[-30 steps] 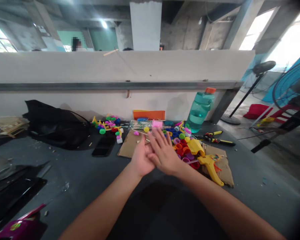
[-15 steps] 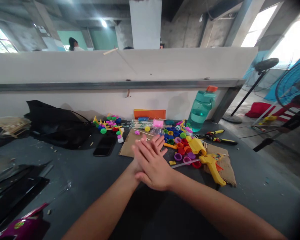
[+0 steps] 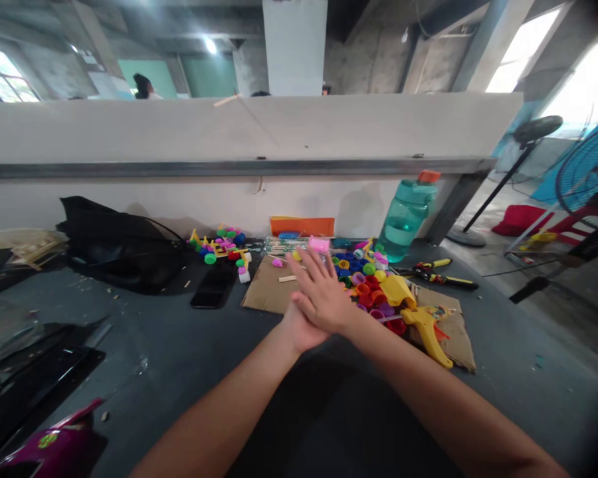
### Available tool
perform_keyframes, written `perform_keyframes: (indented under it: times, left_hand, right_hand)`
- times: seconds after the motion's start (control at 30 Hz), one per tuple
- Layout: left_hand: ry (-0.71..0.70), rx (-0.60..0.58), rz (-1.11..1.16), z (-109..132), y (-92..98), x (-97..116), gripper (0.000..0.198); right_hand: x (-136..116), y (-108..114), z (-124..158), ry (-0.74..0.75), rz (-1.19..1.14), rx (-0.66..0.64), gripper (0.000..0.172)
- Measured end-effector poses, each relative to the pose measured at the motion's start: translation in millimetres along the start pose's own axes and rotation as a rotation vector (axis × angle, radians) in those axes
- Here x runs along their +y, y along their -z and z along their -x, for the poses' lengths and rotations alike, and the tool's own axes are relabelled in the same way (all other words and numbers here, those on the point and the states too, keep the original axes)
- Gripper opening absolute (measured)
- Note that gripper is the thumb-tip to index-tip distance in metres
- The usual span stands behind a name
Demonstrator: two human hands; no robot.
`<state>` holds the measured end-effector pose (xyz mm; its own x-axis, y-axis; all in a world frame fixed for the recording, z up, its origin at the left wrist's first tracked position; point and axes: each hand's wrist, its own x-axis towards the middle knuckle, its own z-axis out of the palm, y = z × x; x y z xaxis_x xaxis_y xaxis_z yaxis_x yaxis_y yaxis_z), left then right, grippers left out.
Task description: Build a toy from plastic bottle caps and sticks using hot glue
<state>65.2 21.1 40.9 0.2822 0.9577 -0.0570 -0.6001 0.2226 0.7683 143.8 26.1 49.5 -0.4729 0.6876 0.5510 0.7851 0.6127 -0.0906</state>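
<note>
My right hand [image 3: 323, 297] lies palm down across my left hand [image 3: 303, 332], its fingers stretched out and slightly apart. The left hand is turned palm up beneath it, and most of its fingers are hidden. The two palms touch, and nothing shows between them. Just beyond the hands is a piece of cardboard [image 3: 265, 292] with a small wooden stick [image 3: 288, 279] on it. Close by on the right is a heap of coloured bottle caps [image 3: 371, 292]. A yellow hot glue gun [image 3: 431, 332] rests on another cardboard piece [image 3: 461, 342].
A phone [image 3: 213, 289], a black bag [image 3: 119, 245] and small cap-and-stick models [image 3: 219, 245] occupy the back left. A teal water bottle [image 3: 403, 222] stands at the back right near pliers [image 3: 441, 273]. Lower left is a purple object [image 3: 54, 441]. A low partition [image 3: 179, 133] borders the table.
Both hands have shifted slightly up and to the right. The right hand has slid and turned over the left, covering more of its fingers.
</note>
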Motion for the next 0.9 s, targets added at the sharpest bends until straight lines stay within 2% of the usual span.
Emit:
perform_keyframes:
  times: [0.07,0.1,0.17,0.23,0.3,0.37,0.5,0.57,0.73,0.9]
  left_hand:
    - [0.225,-0.118,0.143,-3,5.4,6,0.041]
    - [0.3,-0.134,0.258,-6,9.0,10,0.041]
    - [0.353,-0.108,0.399,-13,16.2,20,0.043]
    - [0.398,-0.101,0.438,-18,21.0,28,0.05]
    - [0.41,-0.096,0.435,-21,22.7,33,0.056]
    - [0.391,-0.08,0.416,-21,22.6,38,0.058]
    - [0.332,-0.039,0.378,-19,22.2,46,0.056]
    - [0.314,-0.023,0.372,-19,22.6,48,0.054]
    - [0.303,-0.02,0.37,-19,21.9,46,0.049]
    - [0.311,-0.089,0.341,-19,19.5,39,0.051]
  right_hand:
    - [13,-1,0,-0.072,0.042,0.011,0.064]
    - [19,-1,1,-0.077,0.056,0.005,0.064]
    - [29,2,3,-0.061,0.068,-0.02,0.066]
    - [36,7,5,-0.036,0.047,-0.048,0.069]
    - [42,11,4,-0.022,-0.013,-0.058,0.072]
    - [48,14,3,-0.021,-0.1,-0.033,0.067]
    - [49,13,1,0.001,-0.225,0.078,0.034]
    - [42,10,1,0.005,-0.236,0.109,0.025]
    - [26,-5,4,-0.052,-0.239,0.169,0.019]
    - [26,-14,4,-0.13,-0.339,0.232,0.011]
